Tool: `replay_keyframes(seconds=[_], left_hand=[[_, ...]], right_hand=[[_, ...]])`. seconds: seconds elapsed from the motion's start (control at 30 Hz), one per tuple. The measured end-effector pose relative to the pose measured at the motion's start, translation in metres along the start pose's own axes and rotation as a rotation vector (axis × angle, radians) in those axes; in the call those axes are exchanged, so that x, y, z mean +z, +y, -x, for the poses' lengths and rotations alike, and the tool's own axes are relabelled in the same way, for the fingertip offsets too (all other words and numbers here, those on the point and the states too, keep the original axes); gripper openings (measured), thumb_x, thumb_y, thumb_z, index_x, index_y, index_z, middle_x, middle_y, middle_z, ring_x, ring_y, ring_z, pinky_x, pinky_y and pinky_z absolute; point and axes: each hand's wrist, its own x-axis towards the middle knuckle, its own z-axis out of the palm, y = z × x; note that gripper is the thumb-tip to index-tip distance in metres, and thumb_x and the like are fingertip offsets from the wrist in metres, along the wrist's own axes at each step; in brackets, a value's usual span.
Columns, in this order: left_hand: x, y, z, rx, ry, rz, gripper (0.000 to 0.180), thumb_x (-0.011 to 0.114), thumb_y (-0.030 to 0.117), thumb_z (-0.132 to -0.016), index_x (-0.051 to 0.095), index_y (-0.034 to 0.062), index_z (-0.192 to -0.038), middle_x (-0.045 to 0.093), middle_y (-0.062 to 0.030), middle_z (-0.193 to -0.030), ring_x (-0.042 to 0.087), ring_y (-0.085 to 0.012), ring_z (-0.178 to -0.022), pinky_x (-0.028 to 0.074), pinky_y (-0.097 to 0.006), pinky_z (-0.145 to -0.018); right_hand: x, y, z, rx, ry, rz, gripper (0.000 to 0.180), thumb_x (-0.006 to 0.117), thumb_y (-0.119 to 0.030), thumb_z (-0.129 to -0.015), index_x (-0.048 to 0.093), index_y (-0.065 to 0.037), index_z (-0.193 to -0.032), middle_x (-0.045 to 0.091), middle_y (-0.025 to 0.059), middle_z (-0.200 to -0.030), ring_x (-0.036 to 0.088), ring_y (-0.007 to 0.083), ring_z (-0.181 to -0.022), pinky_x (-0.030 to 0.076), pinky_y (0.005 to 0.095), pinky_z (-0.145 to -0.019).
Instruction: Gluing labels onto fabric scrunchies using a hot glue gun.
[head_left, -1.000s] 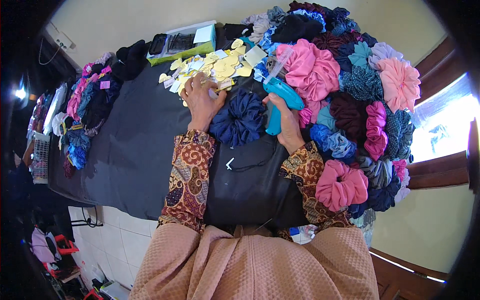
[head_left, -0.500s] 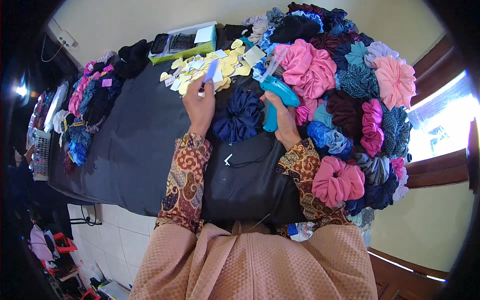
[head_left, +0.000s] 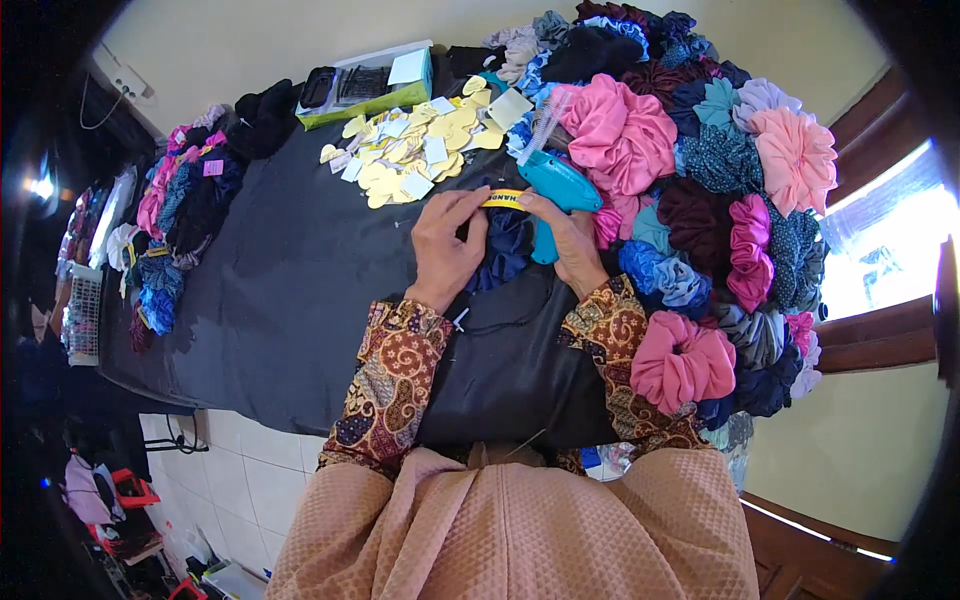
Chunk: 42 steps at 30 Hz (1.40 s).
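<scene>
A narrow yellow label tag (head_left: 506,199) is pinched at its left end by the fingers of my left hand (head_left: 445,250). My right hand (head_left: 575,250) grips a teal tagging gun (head_left: 558,180), whose clear comb of plastic fasteners stands up at the far end. The right thumb meets the tag's other end, and the tag bows slightly between the hands. Beneath it, partly covered by my left hand, lies a navy blue scrunchie (head_left: 508,255) on the black cloth. A heap of yellow and white tags (head_left: 430,150) is just beyond my left hand.
Piled scrunchies (head_left: 705,230) in many colours crowd the right side. A green and white box (head_left: 370,105) holding black items stands at the back. More hair accessories (head_left: 180,215) lie at the left. A small white plastic piece (head_left: 460,320) rests near my left sleeve.
My left hand has come from the tag heap, rightward and nearer, bringing a tag over the navy scrunchie to my right thumb. The tag's yellow side now shows. The tagging gun has barely moved.
</scene>
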Motion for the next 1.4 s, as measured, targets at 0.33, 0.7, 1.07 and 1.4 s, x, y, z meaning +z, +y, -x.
replay_keyframes(seconds=[0.33, 0.7, 1.07, 1.4], left_hand=[[-0.001, 0.005, -0.005, -0.62, 0.01, 0.806, 0.032, 0.067, 0.003, -0.085, 0.061, -0.0014, -0.116, 0.066, -0.0041, -0.096, 0.06, -0.0073, -0.085, 0.048, -0.021, -0.077], [-0.006, 0.003, -0.007, -0.716, -0.055, 0.903, 0.026, 0.068, 0.007, -0.086, 0.062, -0.002, -0.11, 0.068, -0.0069, -0.092, 0.065, -0.0107, -0.08, 0.05, -0.022, -0.072], [-0.01, -0.013, -0.009, -0.734, 0.185, 0.858, 0.026, 0.068, 0.007, -0.084, 0.065, -0.0011, -0.109, 0.067, -0.0036, -0.093, 0.06, -0.008, -0.077, 0.047, -0.021, -0.068], [-0.011, -0.006, -0.012, -0.693, 0.204, 0.784, 0.023, 0.068, 0.008, -0.085, 0.067, -0.0007, -0.107, 0.066, -0.0013, -0.09, 0.054, -0.0047, -0.074, 0.043, -0.019, -0.065]], right_hand=[[-0.002, 0.004, 0.002, -0.017, -0.04, 0.125, 0.029, 0.078, -0.014, -0.075, 0.063, -0.006, -0.098, 0.061, 0.0001, -0.088, 0.056, 0.0085, -0.076, 0.044, 0.0242, -0.067], [-0.001, 0.008, 0.001, -0.04, -0.054, 0.111, 0.026, 0.075, -0.009, -0.076, 0.063, -0.003, -0.097, 0.063, 0.0027, -0.091, 0.06, 0.0118, -0.081, 0.049, 0.027, -0.074], [0.0, -0.005, 0.002, -0.119, -0.105, 0.078, 0.018, 0.064, -0.02, -0.085, 0.061, -0.002, -0.088, 0.063, 0.0073, -0.078, 0.061, 0.0151, -0.073, 0.048, 0.0281, -0.07], [0.001, -0.005, 0.005, -0.132, -0.256, 0.171, 0.027, 0.069, -0.017, -0.085, 0.065, 0.0, -0.106, 0.067, 0.0039, -0.09, 0.062, 0.0109, -0.079, 0.049, 0.0265, -0.068]])
